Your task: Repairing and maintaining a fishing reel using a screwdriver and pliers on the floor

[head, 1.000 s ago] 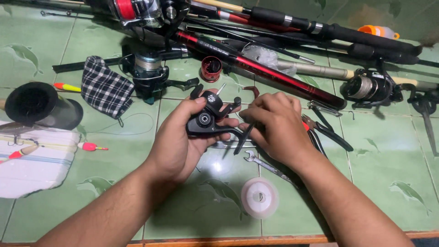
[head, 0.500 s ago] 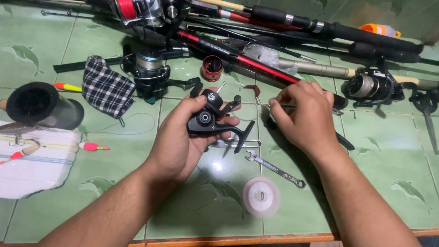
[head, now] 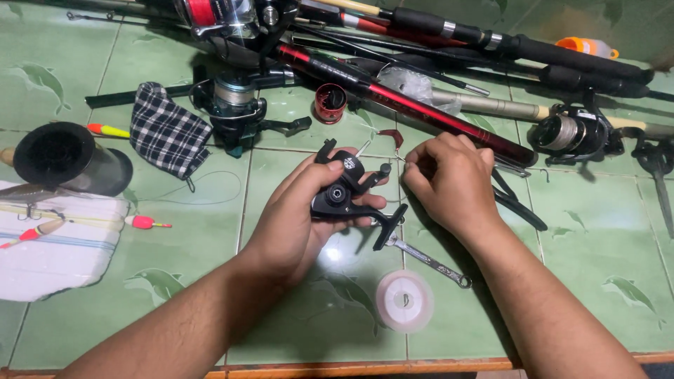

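Left hand (head: 295, 217) clenched around black spinning reel body (head: 344, 196): rigid, compact, probably greasy; crank handle below fingertips. Right hand (head: 446, 182) pinching something tiny, unidentifiable.

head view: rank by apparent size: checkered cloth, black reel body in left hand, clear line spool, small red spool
1. checkered cloth
2. black reel body, partly hidden by the left hand, so close to the cloth
3. clear line spool
4. small red spool; farther from the camera, so its true rank is unsure
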